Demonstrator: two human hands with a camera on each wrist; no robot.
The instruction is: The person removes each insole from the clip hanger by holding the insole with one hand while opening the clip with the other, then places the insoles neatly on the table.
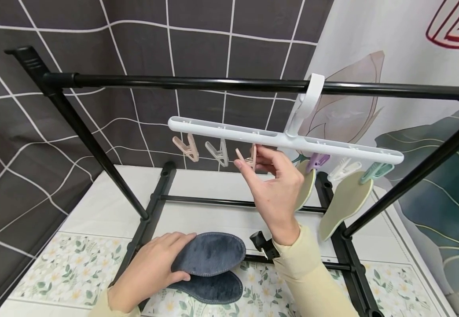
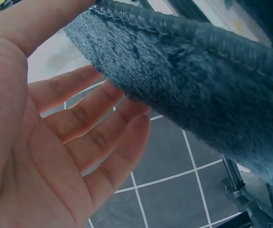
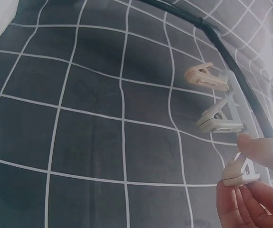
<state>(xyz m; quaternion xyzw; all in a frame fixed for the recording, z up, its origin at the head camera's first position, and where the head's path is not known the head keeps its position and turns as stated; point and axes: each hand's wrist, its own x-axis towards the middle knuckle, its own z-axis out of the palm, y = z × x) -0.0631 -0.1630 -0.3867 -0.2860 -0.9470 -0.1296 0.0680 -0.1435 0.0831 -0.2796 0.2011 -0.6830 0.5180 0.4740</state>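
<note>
My left hand pinches a pair of dark blue fuzzy insoles between thumb and fingers. The upper insole partly covers the lower insole. In the left wrist view, one insole's plush face runs past my fingertips. Up at the white clip hanger, my right hand pinches a pale pink clip by its handles. That clip also shows in the right wrist view; its jaws hold nothing I can see. To its left hang a grey clip and another pink clip.
The hanger hooks over a black rail of a black rack. On its right, a purple clip and a green clip hold pale green insoles, with a white clip between. A dark grid curtain hangs behind.
</note>
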